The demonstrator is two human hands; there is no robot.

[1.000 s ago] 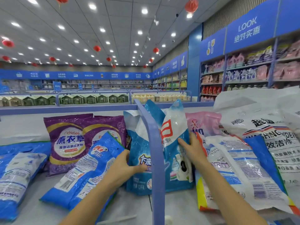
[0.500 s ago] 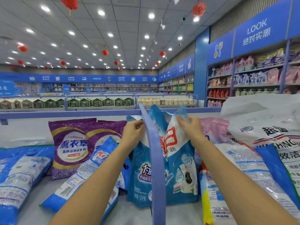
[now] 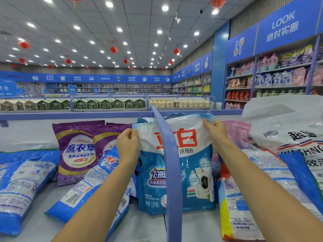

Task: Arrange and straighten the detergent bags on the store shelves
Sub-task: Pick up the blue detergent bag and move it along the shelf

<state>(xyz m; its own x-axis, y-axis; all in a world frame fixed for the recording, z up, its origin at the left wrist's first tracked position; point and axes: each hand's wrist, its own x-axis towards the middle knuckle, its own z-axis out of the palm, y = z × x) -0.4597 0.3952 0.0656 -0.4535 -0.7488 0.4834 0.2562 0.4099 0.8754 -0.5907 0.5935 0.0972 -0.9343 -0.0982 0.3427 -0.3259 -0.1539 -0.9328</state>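
1. While reading from the head view alone: noted blue-and-white bag (image 3: 190, 173) standing upright on shelf (image 3: 148, 229), base down, label forward, with blue divider rail (image 3: 172, 172) crossing in front of it.
2. Recorded left hand (image 3: 128, 145) pinching the bag's upper left corner, fingers curled onto the film. Recorded right hand (image 3: 218, 135) pinching the upper right corner the same way. Both clamped on the one bag, well apart from each other.
3. Judged step in hand: drawing the top edge taut and squaring this bag to face front. Close to finished for this item.
4. Counted as done or nearly so: purple bags (image 3: 78, 151), propped upright at back left, faces forward, one overlapping the other.
5. Counted as left, left of rail: slanted blue bag (image 3: 90, 187), lying tilted with printed back panel up, just beside the left forearm; flat blue bag (image 3: 22, 186) at far left.
6. Counted as left, right of rail: back-up bag (image 3: 253, 193) lying flat, touching the held bag's side; pink bag (image 3: 237, 131) behind it; white bags (image 3: 297, 137) slumped at far right.
7. Judged overall: early to middle of task, with most bags yet to be stood up and faced. Cannot tell about anything hidden behind the held bag.
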